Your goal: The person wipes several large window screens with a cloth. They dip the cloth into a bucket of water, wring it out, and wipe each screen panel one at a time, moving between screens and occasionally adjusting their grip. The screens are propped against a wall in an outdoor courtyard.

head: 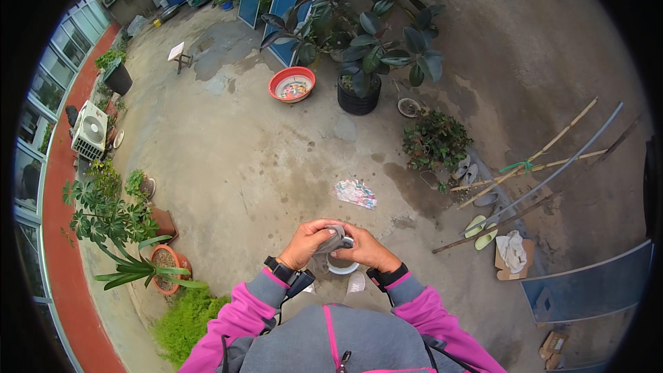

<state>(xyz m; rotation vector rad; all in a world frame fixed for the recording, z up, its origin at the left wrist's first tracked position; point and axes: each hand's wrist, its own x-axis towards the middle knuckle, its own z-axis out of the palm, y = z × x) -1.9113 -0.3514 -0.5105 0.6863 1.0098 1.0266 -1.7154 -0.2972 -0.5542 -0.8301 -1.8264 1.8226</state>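
Observation:
In front of my body both hands meet over a round white-rimmed container [344, 271] standing near my feet. My left hand [304, 244] grips a bunched grey cloth [328, 243]. My right hand [369, 249] curls around a small rounded item with a pale rim [348, 242], pressed against the cloth. The fingers cover most of that item, so its kind cannot be told. The container's lower part is hidden behind my hands and jacket. Beyond my hands, a crumpled patterned sheet [355, 194] lies flat on the concrete.
A red basin [292, 84] sits ahead, beside a black-potted rubber plant [359, 96]. Right of me are a leafy bush [436, 140], green slippers [485, 239], crossed bamboo poles [523, 167] and a cardboard box [527, 259]. Potted plants [168, 269] line the left, near an outdoor air-conditioner unit [90, 129].

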